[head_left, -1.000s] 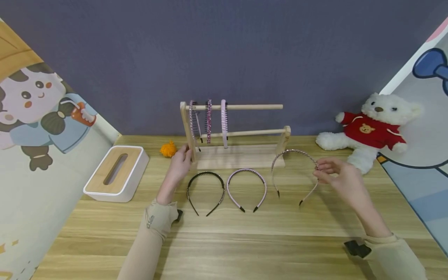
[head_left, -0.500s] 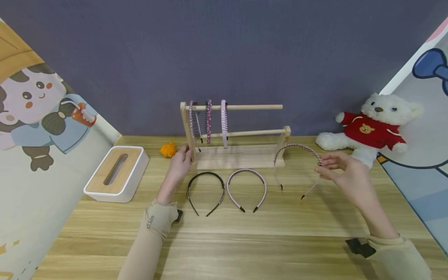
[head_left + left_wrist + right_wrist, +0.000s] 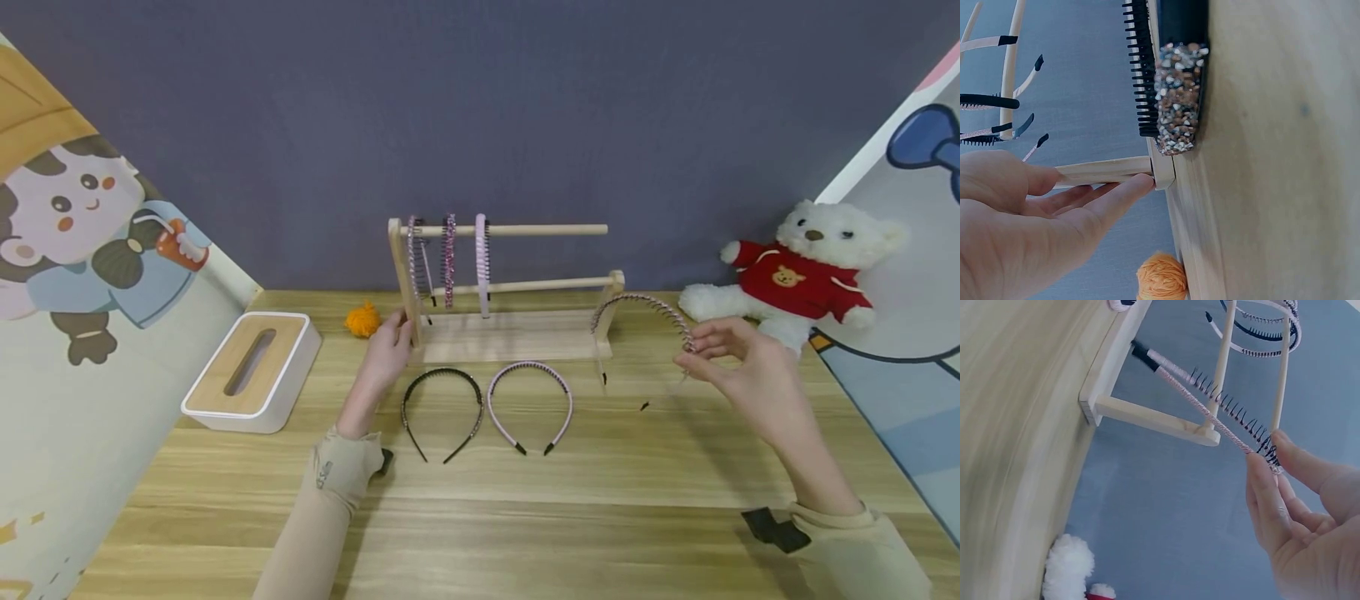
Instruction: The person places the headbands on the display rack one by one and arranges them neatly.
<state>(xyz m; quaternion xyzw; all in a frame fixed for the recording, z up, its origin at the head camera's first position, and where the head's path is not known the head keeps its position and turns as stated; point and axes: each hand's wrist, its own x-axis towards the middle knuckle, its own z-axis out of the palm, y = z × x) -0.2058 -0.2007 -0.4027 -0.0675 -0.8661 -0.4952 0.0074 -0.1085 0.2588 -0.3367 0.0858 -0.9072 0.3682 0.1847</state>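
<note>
My right hand (image 3: 738, 367) pinches a thin pink headband (image 3: 663, 308), wrapped and toothed inside, between thumb and fingers. It is raised above the table at the right end of a wooden headband rack (image 3: 540, 335), and its black tips point down. In the right wrist view the pinched headband (image 3: 1200, 406) appears edge-on. With thumb and fingers around the rack's left upright, low near its base, my left hand (image 3: 386, 346) grips the rack. Several headbands, among them a glittery one (image 3: 448, 262) and a light pink one (image 3: 481, 262), hang toward the left of its upper bar.
On the table before the rack lie a black headband (image 3: 444, 372) and a pink headband (image 3: 528, 365). An orange yarn ball (image 3: 362, 320) sits by my left hand. A tissue box (image 3: 292, 387) stands left; a white teddy bear (image 3: 783, 279) sits right.
My right hand has moved slightly right and up, tilting the headband so its tips swing away toward the rack. My left hand stays on the rack's upright.
</note>
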